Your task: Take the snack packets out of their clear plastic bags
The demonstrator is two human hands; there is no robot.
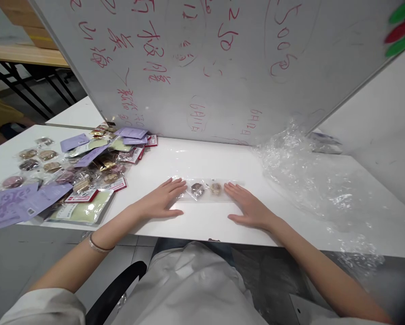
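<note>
A long clear plastic bag (207, 197) lies flat on the white table in front of me. In its middle, side by side, are a dark brown wrapped snack (197, 190) and a paler tan wrapped snack (216, 188); whether they lie inside or on the plastic I cannot tell. My left hand (165, 198) lies palm down with fingers stretched over the bag's left part. Over the right part rests my right hand (246, 205), also palm down, thumb apart, its fingertips close to the tan snack. Neither hand grasps anything.
On the left of the table (202, 158) is a heap of wrapped snacks (48, 155), purple pouches (29, 205) and a pale green pouch (83, 210). Crumpled clear plastic (310, 176) spreads across the right side, hanging over the edge. A whiteboard (202, 90) stands behind.
</note>
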